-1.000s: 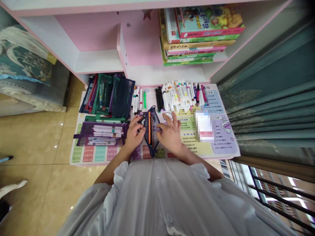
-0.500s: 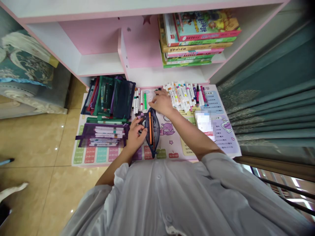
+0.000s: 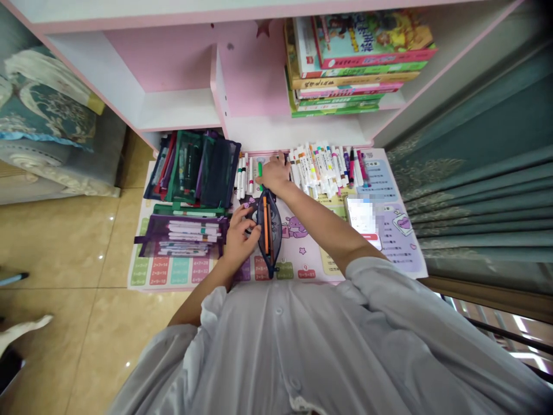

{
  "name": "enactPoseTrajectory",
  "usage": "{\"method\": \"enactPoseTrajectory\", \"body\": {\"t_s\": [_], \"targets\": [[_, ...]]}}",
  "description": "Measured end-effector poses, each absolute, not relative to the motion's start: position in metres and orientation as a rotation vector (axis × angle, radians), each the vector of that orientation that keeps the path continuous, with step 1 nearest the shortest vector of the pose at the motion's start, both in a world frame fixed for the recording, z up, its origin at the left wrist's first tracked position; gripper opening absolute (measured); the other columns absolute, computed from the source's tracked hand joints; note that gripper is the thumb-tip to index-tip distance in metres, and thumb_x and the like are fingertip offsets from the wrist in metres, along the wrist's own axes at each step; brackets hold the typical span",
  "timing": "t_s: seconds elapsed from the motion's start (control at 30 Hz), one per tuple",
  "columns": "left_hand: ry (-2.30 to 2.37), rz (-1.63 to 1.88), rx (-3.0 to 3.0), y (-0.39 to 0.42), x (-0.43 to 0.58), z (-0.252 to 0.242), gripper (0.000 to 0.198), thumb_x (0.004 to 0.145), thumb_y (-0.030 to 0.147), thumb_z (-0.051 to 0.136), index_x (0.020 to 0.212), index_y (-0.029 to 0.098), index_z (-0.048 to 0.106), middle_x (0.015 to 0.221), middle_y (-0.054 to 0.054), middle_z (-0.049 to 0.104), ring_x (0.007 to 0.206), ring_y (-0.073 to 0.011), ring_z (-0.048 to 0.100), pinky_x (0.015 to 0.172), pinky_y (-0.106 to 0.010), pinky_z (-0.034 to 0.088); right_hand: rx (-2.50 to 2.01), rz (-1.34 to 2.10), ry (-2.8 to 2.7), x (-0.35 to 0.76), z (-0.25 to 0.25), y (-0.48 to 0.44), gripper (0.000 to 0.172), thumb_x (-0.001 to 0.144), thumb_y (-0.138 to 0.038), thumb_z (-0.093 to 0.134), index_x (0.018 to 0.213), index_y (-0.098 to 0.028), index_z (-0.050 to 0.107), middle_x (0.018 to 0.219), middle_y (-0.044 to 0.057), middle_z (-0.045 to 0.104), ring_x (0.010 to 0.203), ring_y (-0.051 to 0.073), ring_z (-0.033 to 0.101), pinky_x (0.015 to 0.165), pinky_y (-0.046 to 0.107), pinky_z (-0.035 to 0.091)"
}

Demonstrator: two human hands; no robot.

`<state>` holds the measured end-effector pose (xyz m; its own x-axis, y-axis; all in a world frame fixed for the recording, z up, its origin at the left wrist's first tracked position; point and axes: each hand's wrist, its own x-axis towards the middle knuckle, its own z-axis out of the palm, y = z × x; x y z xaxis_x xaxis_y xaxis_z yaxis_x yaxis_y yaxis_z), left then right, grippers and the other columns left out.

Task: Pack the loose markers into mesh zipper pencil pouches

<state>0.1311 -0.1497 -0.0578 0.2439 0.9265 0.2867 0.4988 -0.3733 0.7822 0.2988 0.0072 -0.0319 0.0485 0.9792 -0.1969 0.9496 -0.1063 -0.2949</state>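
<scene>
A dark blue mesh zip pouch lies unzipped on the desk mat, with orange and dark pencils showing in its mouth. My left hand is at its left edge, thumb and fingertips closed on the rim. Beyond the pouch, my right hand reaches over the mat, thumb and fingers apart. A green marker lies by its thumb, partly covered. Something dark shows near its fingertips, too hidden to name. Several white markers lie to the left, and a large pile of white markers to the right.
Filled mesh pouches are stacked at the left, with a purple mesh pouch of markers in front. A lit phone lies right. Behind rises a pink and white shelf holding stacked books. A curtain hangs at the right.
My right hand has shifted slightly and now partly covers the green marker. My left hand stays at the pouch rim. The whole view has moved a little.
</scene>
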Motion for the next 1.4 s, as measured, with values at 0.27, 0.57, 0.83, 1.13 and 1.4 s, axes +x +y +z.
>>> {"method": "enactPoseTrajectory", "body": {"t_s": [0.27, 0.57, 0.83, 1.13, 1.4], "targets": [[1.289, 1.038, 1.965, -0.149, 0.131, -0.060, 0.019, 0.089, 0.030, 0.059, 0.072, 0.021, 0.061, 0.128, -0.009, 0.065, 0.137, -0.0265, 0.049, 0.114, -0.051, 0.042, -2.053, 0.412, -1.832, 0.315, -0.009, -0.016, 0.027, 0.082, -0.032, 0.064, 0.092, -0.010, 0.075, 0.152, 0.019, 0.044, 0.151, 0.044, 0.015, 0.116, 0.068, 0.023], [1.289, 1.057, 1.965, -0.150, 0.135, -0.058, 0.019, 0.089, 0.029, 0.059, 0.072, 0.021, 0.060, 0.126, -0.009, 0.066, 0.135, -0.0262, 0.051, 0.113, -0.051, 0.043, -1.840, 0.309, -1.851, 0.320, 0.032, -0.092, 0.025, 0.086, -0.032, 0.056, 0.073, -0.018, 0.072, 0.151, 0.007, 0.046, 0.152, 0.040, 0.018, 0.118, 0.065, 0.025], [1.318, 1.045, 1.960, -0.150, 0.135, -0.059, 0.018, 0.086, 0.025, 0.060, 0.069, 0.021, 0.059, 0.127, -0.007, 0.066, 0.137, -0.0262, 0.050, 0.115, -0.053, 0.042, -1.938, 0.443, -1.917, 0.301, 0.008, -0.154, 0.014, 0.075, -0.028, 0.069, 0.065, -0.018, 0.072, 0.152, 0.014, 0.049, 0.151, 0.043, 0.021, 0.114, 0.069, 0.024], [1.316, 1.065, 1.953, -0.151, 0.134, -0.061, 0.017, 0.088, 0.027, 0.060, 0.071, 0.022, 0.060, 0.128, -0.007, 0.065, 0.137, -0.0254, 0.049, 0.115, -0.052, 0.041, -2.076, 0.396, -1.965, 0.300, -0.008, -0.157, 0.015, 0.076, -0.031, 0.071, 0.074, -0.017, 0.077, 0.153, 0.017, 0.048, 0.151, 0.044, 0.021, 0.112, 0.072, 0.025], [1.300, 1.079, 1.976, -0.151, 0.134, -0.060, 0.017, 0.089, 0.027, 0.059, 0.073, 0.022, 0.060, 0.129, -0.007, 0.064, 0.136, -0.0251, 0.050, 0.116, -0.051, 0.041, -2.083, 0.450, -2.017, 0.298, -0.015, -0.156, 0.019, 0.080, -0.032, 0.069, 0.079, -0.015, 0.078, 0.153, 0.020, 0.046, 0.151, 0.044, 0.019, 0.113, 0.072, 0.023]]}}
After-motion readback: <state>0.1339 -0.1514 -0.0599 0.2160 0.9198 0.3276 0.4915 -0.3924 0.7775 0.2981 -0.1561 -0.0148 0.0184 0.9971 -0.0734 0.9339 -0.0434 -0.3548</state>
